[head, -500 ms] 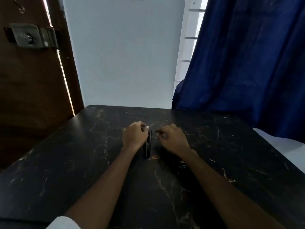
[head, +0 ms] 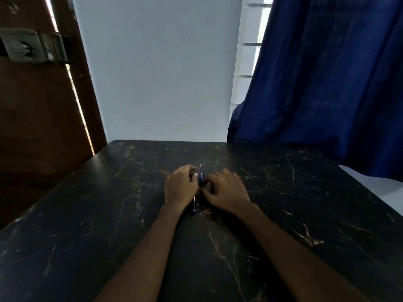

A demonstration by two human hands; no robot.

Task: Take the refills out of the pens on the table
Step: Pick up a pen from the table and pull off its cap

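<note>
On the far left stands a brown door (head: 32, 127) with a metal lock (head: 24, 46), well away from the work.

Your left hand (head: 180, 188) rests on the dark marbled desk (head: 104, 214) with its fingers curled inward and the thumb tip at the far end of the pens (head: 201, 180). Whether it is really pinching one or only resting against it, I cannot tell, because the knuckles hide the contact.

The pens lie side by side in the narrow gap between your two hands, running from the far end back towards you. A silver-barrelled pen (head: 194, 202) shows its blue end just beside your left wrist.

The main risk, as I judge it, is the lighting and the colours. The pens are dark on a dark desk, so a freed refill or a small loose part could roll off and be hard to find (a spring, if these have one, would vanish at once). If you pull while both hands crowd the same bundle, you could also drag the neighbouring pen along or bend a thin refill.

Your right hand (head: 226, 190) lies just right of the pens, fingers bent, with the thumb and fingertips against their side. I cannot tell whether it has a grip either.

A blue curtain (head: 316, 83) hangs on the right.
</note>
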